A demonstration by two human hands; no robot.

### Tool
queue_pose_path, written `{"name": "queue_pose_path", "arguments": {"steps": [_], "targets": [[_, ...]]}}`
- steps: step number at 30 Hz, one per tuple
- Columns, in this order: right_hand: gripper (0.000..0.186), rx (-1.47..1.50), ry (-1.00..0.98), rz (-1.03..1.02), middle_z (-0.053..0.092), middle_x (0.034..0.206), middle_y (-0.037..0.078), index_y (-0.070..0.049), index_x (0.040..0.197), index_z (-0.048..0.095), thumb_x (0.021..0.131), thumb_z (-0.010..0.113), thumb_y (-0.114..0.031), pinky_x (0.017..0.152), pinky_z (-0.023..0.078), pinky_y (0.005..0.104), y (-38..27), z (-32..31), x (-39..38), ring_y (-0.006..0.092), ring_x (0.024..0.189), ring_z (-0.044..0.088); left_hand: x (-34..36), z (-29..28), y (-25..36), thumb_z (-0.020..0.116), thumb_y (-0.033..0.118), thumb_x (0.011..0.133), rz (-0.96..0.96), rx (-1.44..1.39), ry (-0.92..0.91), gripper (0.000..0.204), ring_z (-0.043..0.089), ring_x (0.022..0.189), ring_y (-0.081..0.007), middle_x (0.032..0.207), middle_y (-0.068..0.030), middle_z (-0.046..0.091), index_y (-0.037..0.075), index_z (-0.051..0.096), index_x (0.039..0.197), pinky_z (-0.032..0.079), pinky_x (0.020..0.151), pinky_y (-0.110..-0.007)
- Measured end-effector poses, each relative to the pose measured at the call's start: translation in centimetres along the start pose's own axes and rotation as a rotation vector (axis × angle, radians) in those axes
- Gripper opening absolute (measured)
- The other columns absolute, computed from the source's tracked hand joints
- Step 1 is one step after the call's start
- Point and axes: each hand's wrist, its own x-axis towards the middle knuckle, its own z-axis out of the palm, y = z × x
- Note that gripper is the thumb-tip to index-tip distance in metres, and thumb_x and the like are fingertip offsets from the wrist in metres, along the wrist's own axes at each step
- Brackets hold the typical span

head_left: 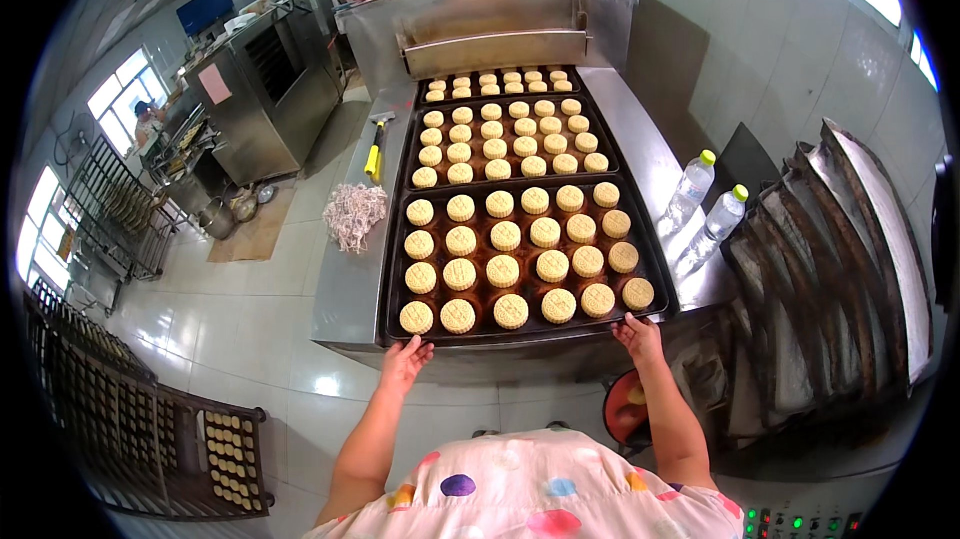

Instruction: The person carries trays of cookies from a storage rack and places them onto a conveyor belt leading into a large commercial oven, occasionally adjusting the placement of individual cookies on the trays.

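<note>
My left hand [404, 361] holds the near left edge of a dark baking tray [520, 332], fingers curled at its rim. At the near right corner my right hand [637, 337] grips the same edge. Rows of round, pale yellow molded pastries [502, 271] sit on the tray, spaced apart. Directly beyond it lies a second tray of the same pastries [495, 149]. A third tray [505, 70] is partly under the opening of a steel oven [500, 14]. All three lie in line on a metal conveyor table [350, 284].
Left of the trays lie a yellow-handled scraper [376, 149] and a crumpled whitish cloth [354, 217]. Two clear bottles [690, 189] with yellow-green caps stand at right. Stacked dark trays [820, 269] lean beyond them. A rack [150, 429] holds pastry trays at lower left. A red stool [627, 409] is below.
</note>
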Motion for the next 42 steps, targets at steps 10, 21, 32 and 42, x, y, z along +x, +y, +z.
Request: {"name": "queue_pose_path", "arguments": {"steps": [10, 21, 32, 42], "targets": [[0.013, 0.024, 0.038, 0.000, 0.060, 0.075, 0.004, -0.006, 0.089, 0.053, 0.082, 0.060, -0.015, 0.060, 0.052, 0.0300, 0.4, 0.2, 1.0, 0.0166, 0.066, 0.061, -0.3, 1.4, 0.3, 0.063, 0.012, 0.083, 0.008, -0.051, -0.056, 0.022, 0.061, 0.084, -0.0230, 0.087, -0.0046, 0.057, 0.006, 0.048, 0.098, 0.051, 0.073, -0.037], [0.018, 0.027, 0.078, -0.025, 0.057, 0.070, 0.003, -0.004, 0.090, 0.049, 0.082, 0.061, -0.015, 0.053, 0.049, 0.0262, 0.8, 0.4, 0.6, 0.0139, 0.059, 0.059, 0.5, -0.2, 0.2, 0.063, 0.013, 0.082, -0.056, -0.012, -0.076, 0.019, 0.060, 0.079, -0.0226, 0.086, -0.0069, 0.058, 0.006, 0.050, 0.094, 0.051, 0.071, -0.037], [0.031, 0.041, 0.021, -0.089, 0.058, 0.079, 0.006, -0.002, 0.102, 0.043, 0.083, 0.061, -0.018, 0.058, 0.051, 0.0275, 0.6, 1.2, 0.8, 0.0166, 0.065, 0.061, 1.4, 0.2, 0.5, 0.062, 0.017, 0.084, -0.047, 0.076, -0.104, 0.023, 0.061, 0.080, -0.0221, 0.088, -0.0068, 0.058, 0.004, 0.050, 0.099, 0.051, 0.070, -0.036], [0.040, -0.071, -0.007, -0.113, 0.057, 0.095, 0.011, -0.002, 0.109, 0.038, 0.086, 0.059, -0.027, 0.060, 0.053, 0.0311, 1.3, 0.6, 0.9, 0.0225, 0.075, 0.064, 1.2, 1.4, -0.9, 0.062, 0.022, 0.084, 0.098, 0.204, 0.042, 0.030, 0.061, 0.072, -0.0191, 0.091, -0.0139, 0.061, 0.002, 0.044, 0.097, 0.052, 0.060, -0.030]]}}
